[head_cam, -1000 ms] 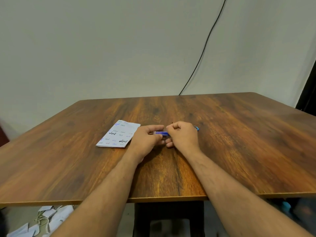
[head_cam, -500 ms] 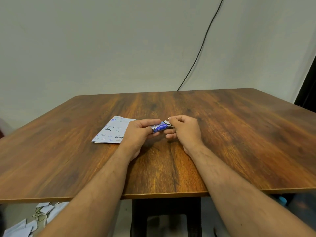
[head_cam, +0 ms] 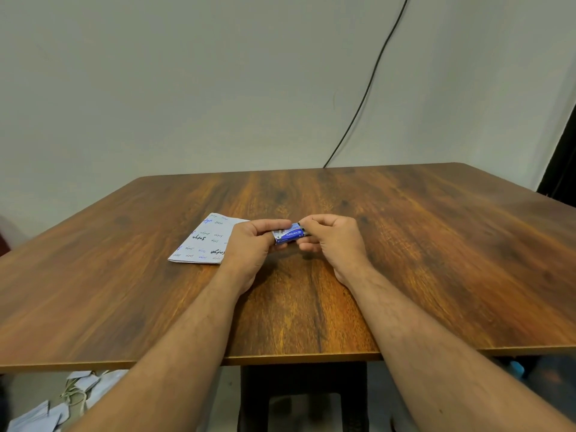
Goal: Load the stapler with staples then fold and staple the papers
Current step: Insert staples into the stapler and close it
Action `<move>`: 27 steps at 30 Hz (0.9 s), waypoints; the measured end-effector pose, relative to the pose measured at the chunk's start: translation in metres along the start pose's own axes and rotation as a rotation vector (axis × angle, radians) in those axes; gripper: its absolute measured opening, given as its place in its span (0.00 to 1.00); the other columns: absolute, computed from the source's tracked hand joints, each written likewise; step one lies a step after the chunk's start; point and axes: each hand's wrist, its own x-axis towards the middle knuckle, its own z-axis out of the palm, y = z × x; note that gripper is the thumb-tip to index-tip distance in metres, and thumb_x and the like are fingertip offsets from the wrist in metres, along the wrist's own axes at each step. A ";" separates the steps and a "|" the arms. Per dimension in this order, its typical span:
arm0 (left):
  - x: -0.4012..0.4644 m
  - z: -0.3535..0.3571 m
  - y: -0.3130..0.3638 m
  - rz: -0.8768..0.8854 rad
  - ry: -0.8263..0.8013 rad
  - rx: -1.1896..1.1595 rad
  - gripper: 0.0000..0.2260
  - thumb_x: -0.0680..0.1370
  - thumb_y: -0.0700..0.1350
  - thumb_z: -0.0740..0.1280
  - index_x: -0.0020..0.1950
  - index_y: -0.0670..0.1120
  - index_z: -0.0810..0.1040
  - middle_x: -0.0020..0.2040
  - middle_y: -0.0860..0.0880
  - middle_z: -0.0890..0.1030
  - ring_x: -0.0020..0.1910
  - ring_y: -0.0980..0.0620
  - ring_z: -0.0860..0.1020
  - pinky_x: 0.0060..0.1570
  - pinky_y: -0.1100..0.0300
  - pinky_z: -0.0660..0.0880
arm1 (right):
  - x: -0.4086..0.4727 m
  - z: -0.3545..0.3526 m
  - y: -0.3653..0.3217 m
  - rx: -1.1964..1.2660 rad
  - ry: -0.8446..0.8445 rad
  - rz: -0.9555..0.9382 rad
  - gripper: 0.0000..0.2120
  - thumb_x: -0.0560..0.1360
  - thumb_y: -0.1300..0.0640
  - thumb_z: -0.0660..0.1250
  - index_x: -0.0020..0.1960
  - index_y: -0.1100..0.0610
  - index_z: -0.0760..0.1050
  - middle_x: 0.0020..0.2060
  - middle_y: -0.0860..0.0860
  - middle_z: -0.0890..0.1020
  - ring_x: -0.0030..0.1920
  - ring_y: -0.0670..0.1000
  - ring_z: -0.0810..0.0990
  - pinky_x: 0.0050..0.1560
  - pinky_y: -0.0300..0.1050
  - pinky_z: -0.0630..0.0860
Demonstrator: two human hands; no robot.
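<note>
Hands (head_cam: 293, 241) around small, perhaps cardboard, staple box (head_cam: 291, 236)

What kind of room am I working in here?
Probably a plain indoor workroom: a bare wooden table, a blank grey wall with a black cable hanging down it, and paper scraps on the floor.

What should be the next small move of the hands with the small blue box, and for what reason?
Probably the right hand should pull open the end of the small blue box, while the left hand steadies it. Both hands pinch the box above the table, it looks closed, and no staples or stapler are visible.
</note>
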 end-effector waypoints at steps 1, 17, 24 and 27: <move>0.000 0.000 0.000 0.003 0.002 0.007 0.15 0.80 0.32 0.63 0.51 0.46 0.87 0.51 0.46 0.87 0.54 0.49 0.84 0.55 0.54 0.82 | 0.000 -0.001 0.000 0.001 0.000 0.005 0.06 0.78 0.59 0.72 0.51 0.60 0.85 0.41 0.59 0.88 0.35 0.48 0.85 0.34 0.37 0.82; 0.003 0.008 -0.008 0.132 -0.020 0.318 0.18 0.70 0.47 0.79 0.59 0.54 0.84 0.49 0.52 0.85 0.47 0.55 0.84 0.52 0.58 0.81 | 0.001 -0.001 0.004 -0.137 0.022 -0.037 0.04 0.76 0.61 0.72 0.44 0.58 0.86 0.36 0.55 0.88 0.38 0.53 0.88 0.43 0.47 0.84; 0.002 0.007 -0.008 0.109 0.029 0.230 0.15 0.74 0.42 0.75 0.59 0.53 0.83 0.50 0.47 0.85 0.36 0.55 0.80 0.38 0.64 0.77 | 0.000 -0.001 -0.001 -0.109 0.141 -0.032 0.04 0.78 0.60 0.71 0.49 0.58 0.85 0.39 0.53 0.87 0.35 0.46 0.87 0.36 0.35 0.82; 0.002 0.007 -0.007 0.115 0.001 0.222 0.15 0.74 0.42 0.74 0.59 0.54 0.83 0.51 0.47 0.84 0.37 0.56 0.79 0.37 0.65 0.77 | -0.001 -0.001 0.000 -0.113 0.134 -0.027 0.05 0.78 0.60 0.71 0.50 0.59 0.85 0.40 0.53 0.88 0.36 0.46 0.87 0.38 0.37 0.83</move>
